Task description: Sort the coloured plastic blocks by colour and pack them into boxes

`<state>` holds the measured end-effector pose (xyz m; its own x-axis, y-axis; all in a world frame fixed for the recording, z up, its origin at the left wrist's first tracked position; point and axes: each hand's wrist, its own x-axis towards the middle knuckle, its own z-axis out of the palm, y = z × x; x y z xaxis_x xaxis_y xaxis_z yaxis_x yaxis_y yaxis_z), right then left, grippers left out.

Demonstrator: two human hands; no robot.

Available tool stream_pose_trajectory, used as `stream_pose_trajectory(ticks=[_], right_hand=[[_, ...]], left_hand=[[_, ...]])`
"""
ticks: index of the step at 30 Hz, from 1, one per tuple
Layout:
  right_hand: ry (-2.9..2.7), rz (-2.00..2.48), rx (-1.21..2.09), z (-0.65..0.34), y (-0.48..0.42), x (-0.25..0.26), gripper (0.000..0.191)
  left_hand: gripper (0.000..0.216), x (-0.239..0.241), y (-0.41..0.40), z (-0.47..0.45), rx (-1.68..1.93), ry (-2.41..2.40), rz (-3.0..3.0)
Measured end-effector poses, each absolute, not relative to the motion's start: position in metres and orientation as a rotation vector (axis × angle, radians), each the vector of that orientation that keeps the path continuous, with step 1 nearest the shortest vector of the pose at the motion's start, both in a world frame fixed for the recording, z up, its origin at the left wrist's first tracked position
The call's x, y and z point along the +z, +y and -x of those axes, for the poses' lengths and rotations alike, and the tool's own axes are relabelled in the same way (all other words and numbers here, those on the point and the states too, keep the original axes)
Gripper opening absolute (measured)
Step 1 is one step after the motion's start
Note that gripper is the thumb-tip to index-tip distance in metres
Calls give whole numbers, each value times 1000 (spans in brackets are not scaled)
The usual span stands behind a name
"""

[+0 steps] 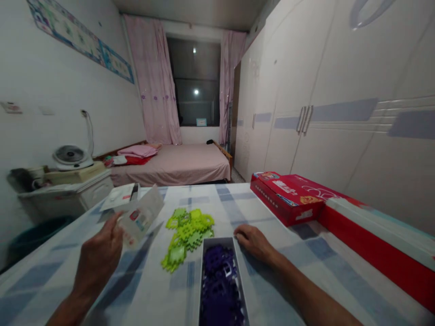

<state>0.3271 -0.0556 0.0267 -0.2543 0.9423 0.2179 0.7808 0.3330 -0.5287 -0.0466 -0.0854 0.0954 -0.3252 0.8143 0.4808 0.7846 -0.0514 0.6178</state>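
Now our right hand point(253, 242) lies open at the far corner of the box point(217, 241) (purple pieces point(219, 280) inside); our left hand point(100, 253) grips a packet point(141, 218).

Print on card point(141, 219) and red box point(287, 197) blurred; unreadable.

Bottom edge cuts off the purple-piece box point(201, 277).

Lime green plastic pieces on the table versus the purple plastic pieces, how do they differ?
The lime green plastic pieces lie loose on the checked tablecloth; the purple plastic pieces fill a narrow white box. The green pieces are bright and spread out; the purple pieces dark and packed. Both look like flat, notched interlocking shapes.
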Motion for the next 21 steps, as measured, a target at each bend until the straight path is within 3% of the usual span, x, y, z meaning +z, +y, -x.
stream_pose_trajectory(ticks=[5,10,16,21], right_hand=[[-1913,1450,450,-328,-67,72,26],[-1743,1349,761,-310,-119,111,28],[-1396,1211,1147,-266,-190,85,53],[-1091,1165,1076,-250,-199,64,70]], left_hand=[[46,104,-134,4,1616,1709,-1332],[49,86,-168,-36,1599,1379,-1050],[54,68,-193,-70,1496,1302,-997],[47,55,-208,-82,1359,1288,-1240]])
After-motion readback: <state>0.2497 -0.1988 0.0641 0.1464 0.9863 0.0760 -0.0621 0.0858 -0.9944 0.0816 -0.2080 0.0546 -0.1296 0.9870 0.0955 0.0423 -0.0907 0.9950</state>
